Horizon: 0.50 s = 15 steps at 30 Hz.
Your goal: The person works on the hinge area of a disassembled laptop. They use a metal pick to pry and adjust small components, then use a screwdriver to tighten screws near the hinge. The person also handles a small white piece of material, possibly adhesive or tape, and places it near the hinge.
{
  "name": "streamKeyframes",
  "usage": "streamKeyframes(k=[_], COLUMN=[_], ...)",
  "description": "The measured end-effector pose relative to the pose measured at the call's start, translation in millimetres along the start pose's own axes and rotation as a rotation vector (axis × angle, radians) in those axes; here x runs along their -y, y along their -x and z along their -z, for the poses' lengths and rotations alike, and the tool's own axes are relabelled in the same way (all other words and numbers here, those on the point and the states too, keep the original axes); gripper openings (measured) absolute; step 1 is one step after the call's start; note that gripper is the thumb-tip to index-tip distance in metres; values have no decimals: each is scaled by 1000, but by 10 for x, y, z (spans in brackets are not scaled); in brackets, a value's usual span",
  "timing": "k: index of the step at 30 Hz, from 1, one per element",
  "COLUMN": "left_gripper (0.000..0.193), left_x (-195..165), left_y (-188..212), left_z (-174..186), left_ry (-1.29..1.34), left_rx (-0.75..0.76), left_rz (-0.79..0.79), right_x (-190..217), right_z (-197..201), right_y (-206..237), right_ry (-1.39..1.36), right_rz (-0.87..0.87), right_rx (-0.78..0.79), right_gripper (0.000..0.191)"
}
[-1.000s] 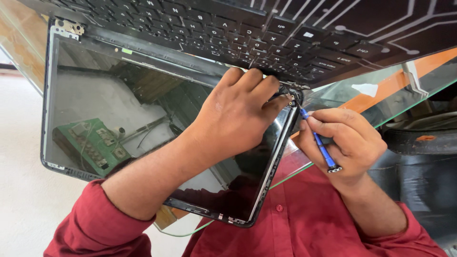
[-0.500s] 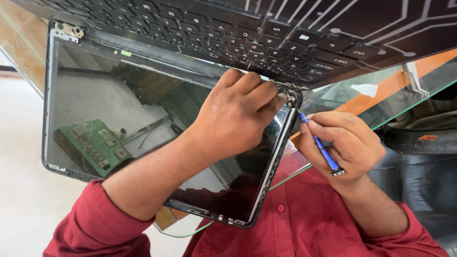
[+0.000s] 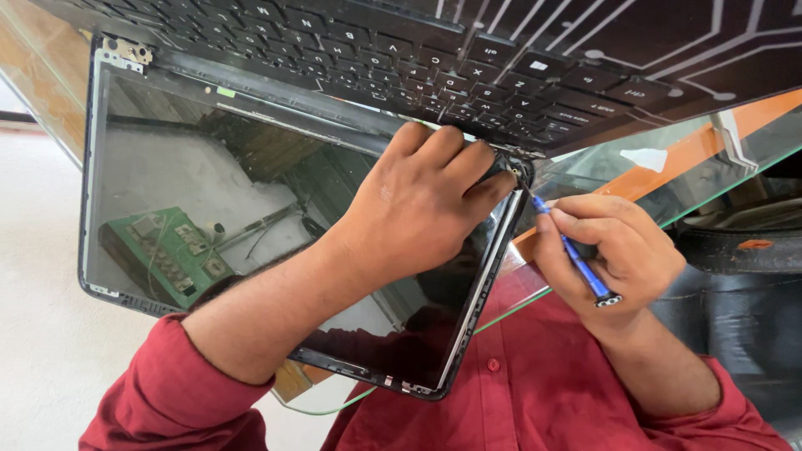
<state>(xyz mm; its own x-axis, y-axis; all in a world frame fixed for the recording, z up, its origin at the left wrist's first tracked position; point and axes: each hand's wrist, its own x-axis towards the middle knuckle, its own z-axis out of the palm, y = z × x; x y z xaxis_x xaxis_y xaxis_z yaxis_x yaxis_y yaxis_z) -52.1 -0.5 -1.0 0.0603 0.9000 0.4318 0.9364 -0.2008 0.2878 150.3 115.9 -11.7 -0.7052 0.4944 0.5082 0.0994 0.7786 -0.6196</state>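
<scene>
A black laptop lies open with its keyboard point(image 3: 401, 50) far from me and its bare screen panel point(image 3: 209, 192) hanging toward me, bezel removed. My left hand point(image 3: 418, 205) presses on the screen's right upper corner beside the right hinge point(image 3: 516, 169), fingers curled over the frame. My right hand point(image 3: 614, 250) grips a thin blue screwdriver point(image 3: 576, 259), its tip at that hinge. The left metal hinge point(image 3: 125, 52) shows at the other corner. The glossy screen reflects a green circuit board.
The laptop rests on a glass tabletop point(image 3: 668, 167) with an orange frame point(image 3: 752, 113) below it. A dark rounded object point(image 3: 735, 250) sits at the right. My red shirt point(image 3: 518, 392) fills the lower view. Pale floor point(image 3: 42, 334) lies at the left.
Both hands stay at the right hinge; the screwdriver hand has shifted only slightly and the view has barely moved.
</scene>
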Motion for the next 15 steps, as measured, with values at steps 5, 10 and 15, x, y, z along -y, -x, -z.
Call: streamKeyframes(k=[5,10,15], left_gripper=[23,24,23], left_x=[-13,-69,-68], left_y=[-16,-48,-51], left_z=[0,0,6], left_ry=[29,-21,-43], left_rx=[8,70,69], left_rz=[40,95,95], right_x=[-28,-39,8], right_z=[-13,-12,-4], right_y=[41,52,6], right_ry=[-9,-33,7], right_rz=[-4,-27,-9], right_rx=[-8,18,-6], right_gripper=[19,19,19])
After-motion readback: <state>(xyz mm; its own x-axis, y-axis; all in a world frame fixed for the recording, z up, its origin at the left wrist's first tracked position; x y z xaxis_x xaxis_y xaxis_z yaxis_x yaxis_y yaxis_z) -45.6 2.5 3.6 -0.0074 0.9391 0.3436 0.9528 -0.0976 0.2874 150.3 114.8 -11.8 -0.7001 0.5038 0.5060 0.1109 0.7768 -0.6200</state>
